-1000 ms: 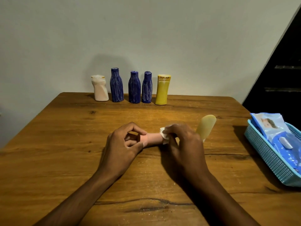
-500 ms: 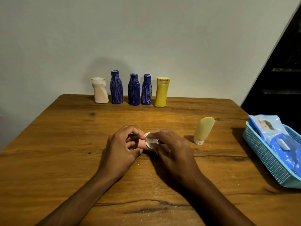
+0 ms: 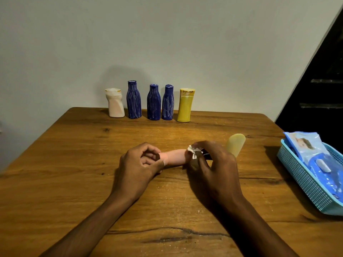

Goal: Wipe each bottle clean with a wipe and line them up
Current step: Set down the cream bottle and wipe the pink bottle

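Bench (image 3: 78,164): wood, brown, visible grain, dark knots and a long dark crack near the front edge; low satin sheen, pale specks on the surface.
Pink bottle (image 3: 175,157): smooth matt plastic.
Wipe (image 3: 193,152): white, crumpled, soft cloth-like sheet.
Pale yellow bottle (image 3: 235,144): smooth plastic, slightly translucent look.
Three blue bottles (image 3: 153,102): plastic, streaked with whitish scratches.
Yellow bottle (image 3: 184,106): smooth plastic, faint gloss.
Basket (image 3: 304,180): turquoise perforated plastic.
Wipes pack (image 3: 311,151): glossy blue film.
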